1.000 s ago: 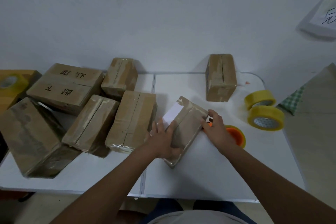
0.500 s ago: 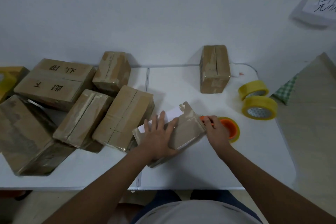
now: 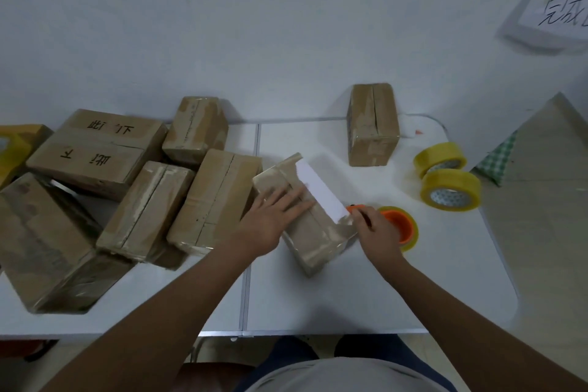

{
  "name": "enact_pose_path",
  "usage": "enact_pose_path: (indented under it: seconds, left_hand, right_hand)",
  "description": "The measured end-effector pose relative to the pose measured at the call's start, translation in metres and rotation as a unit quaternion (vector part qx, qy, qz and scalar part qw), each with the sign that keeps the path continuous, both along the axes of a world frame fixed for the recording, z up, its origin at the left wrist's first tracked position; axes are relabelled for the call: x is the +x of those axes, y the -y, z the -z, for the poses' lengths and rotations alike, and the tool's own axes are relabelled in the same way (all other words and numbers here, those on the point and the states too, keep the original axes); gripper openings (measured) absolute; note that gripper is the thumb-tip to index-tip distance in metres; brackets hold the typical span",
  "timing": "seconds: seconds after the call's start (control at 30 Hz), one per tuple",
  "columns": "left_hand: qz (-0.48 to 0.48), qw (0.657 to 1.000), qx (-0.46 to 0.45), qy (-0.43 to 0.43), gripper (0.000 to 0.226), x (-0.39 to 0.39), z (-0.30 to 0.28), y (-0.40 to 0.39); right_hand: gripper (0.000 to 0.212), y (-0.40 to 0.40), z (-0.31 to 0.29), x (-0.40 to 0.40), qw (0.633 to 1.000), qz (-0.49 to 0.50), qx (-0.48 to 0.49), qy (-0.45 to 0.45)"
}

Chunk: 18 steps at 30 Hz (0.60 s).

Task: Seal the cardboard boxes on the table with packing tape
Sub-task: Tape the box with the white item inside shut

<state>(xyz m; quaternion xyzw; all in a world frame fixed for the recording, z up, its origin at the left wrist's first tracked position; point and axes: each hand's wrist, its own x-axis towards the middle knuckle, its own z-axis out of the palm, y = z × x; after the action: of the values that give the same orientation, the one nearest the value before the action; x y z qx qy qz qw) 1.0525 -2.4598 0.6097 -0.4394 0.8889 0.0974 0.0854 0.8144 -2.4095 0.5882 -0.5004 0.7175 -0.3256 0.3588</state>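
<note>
Box [image 3: 310, 232] under flat left hand [image 3: 270, 219].

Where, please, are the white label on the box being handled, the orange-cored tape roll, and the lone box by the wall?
white label [image 3: 321, 192]: head view, middle of its white face.
orange-cored tape roll [image 3: 401, 226]: head view, orange core.
lone box [image 3: 373, 122]: head view, top face beside the seam.

Left half of table [image 3: 366, 302] crowded — boxes [image 3: 143, 197] packed side by side, touching, little gap between. Lower centre and lower right of tabletop bare, open for passage. Right side: two yellow rolls [image 3: 450, 189] near edge, orange-cored roll [image 3: 402, 226] just beside right hand [image 3: 377, 229]. Lone box [image 3: 372, 124] at upper centre-right — bare strip around it.
</note>
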Motion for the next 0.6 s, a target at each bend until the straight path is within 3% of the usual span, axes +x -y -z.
enact_pose_path:
  seconds: [0.13, 0.23, 0.33, 0.43, 0.6]
  left_hand:
    - [-0.099, 0.986, -0.014, -0.136, 0.052, -0.002, 0.016, -0.038]
    - [-0.098, 0.989, 0.018, -0.106, 0.077, -0.008, 0.024, -0.053]
    - [-0.078, 0.994, -0.011, -0.08, 0.08, -0.011, 0.032, -0.051]
    - [-0.078, 0.993, -0.008, -0.092, 0.077, -0.008, 0.04, -0.05]
    - [-0.06, 0.993, -0.025, -0.101, 0.076, -0.007, 0.052, -0.053]
  right_hand:
    - [0.022, -0.022, 0.016, 0.005, 0.998, 0.009, 0.005, 0.055]
    - [0.019, -0.03, 0.021, 0.012, 0.997, 0.001, 0.014, 0.075]
    - [0.024, -0.032, 0.022, 0.014, 0.995, -0.023, 0.036, 0.086]
    - [0.023, -0.033, 0.028, 0.003, 0.999, -0.024, 0.028, 0.032]
    - [0.026, -0.025, 0.047, -0.046, 0.989, -0.006, 0.029, -0.143]
